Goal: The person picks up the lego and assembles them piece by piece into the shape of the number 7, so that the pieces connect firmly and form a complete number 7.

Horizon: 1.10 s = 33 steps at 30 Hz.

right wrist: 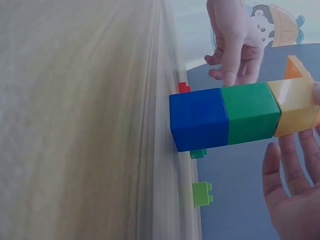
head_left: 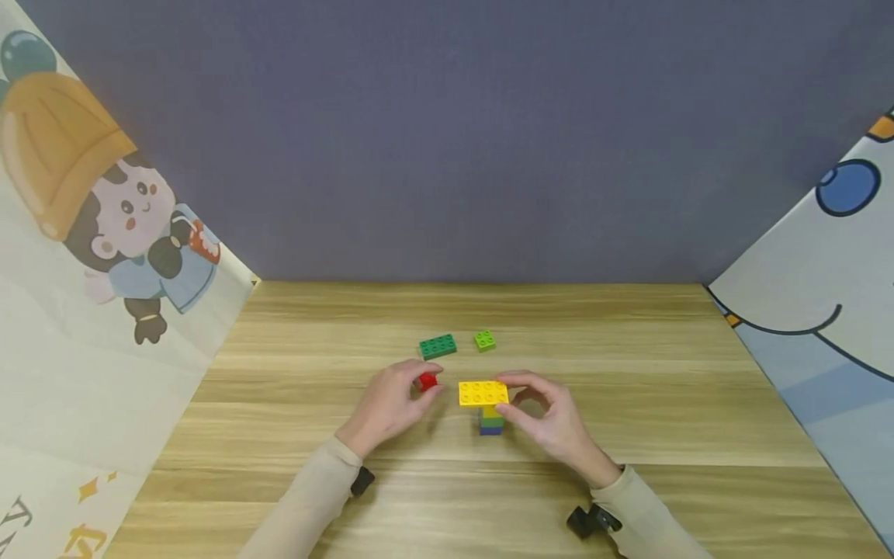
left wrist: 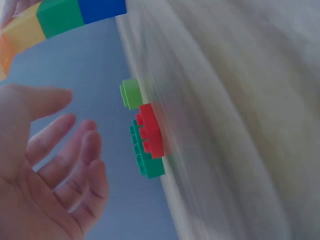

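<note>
A tower of toy bricks stands on the table: a blue brick (right wrist: 200, 122) at the bottom, a green brick (right wrist: 252, 114) above it, then a yellow brick (right wrist: 287, 100). On top lies a wider yellow eight-stud brick (head_left: 482, 394), overhanging to the left. My right hand (head_left: 555, 419) grips its right end between thumb and fingers. My left hand (head_left: 387, 404) is left of the tower, fingers and thumb apart. Beyond that hand a red brick (left wrist: 153, 131) rests on the table; the left wrist view shows a gap between them.
Farther back on the wooden table (head_left: 594, 334) lie a dark green eight-stud brick (head_left: 438, 346) and a small light green brick (head_left: 485, 341). A grey-blue panel (head_left: 475, 155) rises at the table's back edge. Printed panels stand on both sides.
</note>
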Tool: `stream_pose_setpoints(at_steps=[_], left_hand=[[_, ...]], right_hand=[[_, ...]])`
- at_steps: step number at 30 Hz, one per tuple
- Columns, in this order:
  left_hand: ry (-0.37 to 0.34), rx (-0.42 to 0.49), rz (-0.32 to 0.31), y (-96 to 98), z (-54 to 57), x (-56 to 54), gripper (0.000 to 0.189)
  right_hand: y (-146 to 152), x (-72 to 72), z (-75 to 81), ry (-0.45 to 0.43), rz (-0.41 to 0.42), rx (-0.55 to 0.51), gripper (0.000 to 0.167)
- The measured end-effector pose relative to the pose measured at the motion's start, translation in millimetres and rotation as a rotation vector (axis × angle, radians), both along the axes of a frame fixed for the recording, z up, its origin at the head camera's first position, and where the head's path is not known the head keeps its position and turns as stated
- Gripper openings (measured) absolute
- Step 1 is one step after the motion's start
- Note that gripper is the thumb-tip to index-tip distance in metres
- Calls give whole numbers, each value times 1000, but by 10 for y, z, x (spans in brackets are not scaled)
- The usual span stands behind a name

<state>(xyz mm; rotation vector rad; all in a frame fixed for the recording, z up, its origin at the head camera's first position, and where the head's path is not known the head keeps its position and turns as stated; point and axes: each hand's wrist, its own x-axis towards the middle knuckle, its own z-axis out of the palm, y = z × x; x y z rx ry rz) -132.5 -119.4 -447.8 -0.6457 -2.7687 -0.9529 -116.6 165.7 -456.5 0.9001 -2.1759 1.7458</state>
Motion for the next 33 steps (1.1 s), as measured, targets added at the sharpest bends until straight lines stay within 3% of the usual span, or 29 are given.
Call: stream_pose_setpoints(at_steps=[12,20,33], left_hand=[[-108,-98,75,-29,-28,-111,45],[-135,-138,80,-42,-80,-198,48],[-192,-132,80,-48,-117,-239,45]], right_hand=[[-9,3,-10,7,-6,-16,40],[-10,-2,-18,15,0,-34,41],[-12,6,-20,-1,-7,-33,40]])
